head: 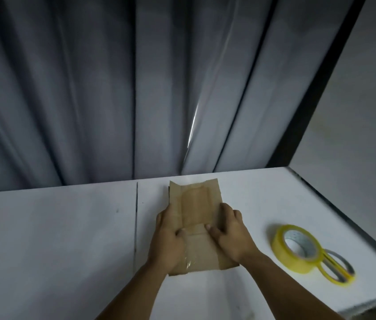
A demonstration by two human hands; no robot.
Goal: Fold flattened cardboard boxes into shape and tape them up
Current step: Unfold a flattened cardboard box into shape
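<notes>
A flattened brown cardboard box [195, 205] lies on the white table [55, 239], with old clear tape across its middle and near end. My left hand [168, 239] grips its left edge, thumb on top and fingers curled round the side. On the right edge my right hand [231, 234] holds it the same way, its thumb pressing the top near the centre. The two thumbs nearly meet over a taped seam. The far flaps stick out beyond my fingers.
A yellow tape roll [296, 248] stands at the right, with yellow-handled scissors [334, 267] lying against it. A seam [136, 218] divides the tabletop left of the box. Grey curtains [113, 88] hang behind the table, and a wall meets its right edge.
</notes>
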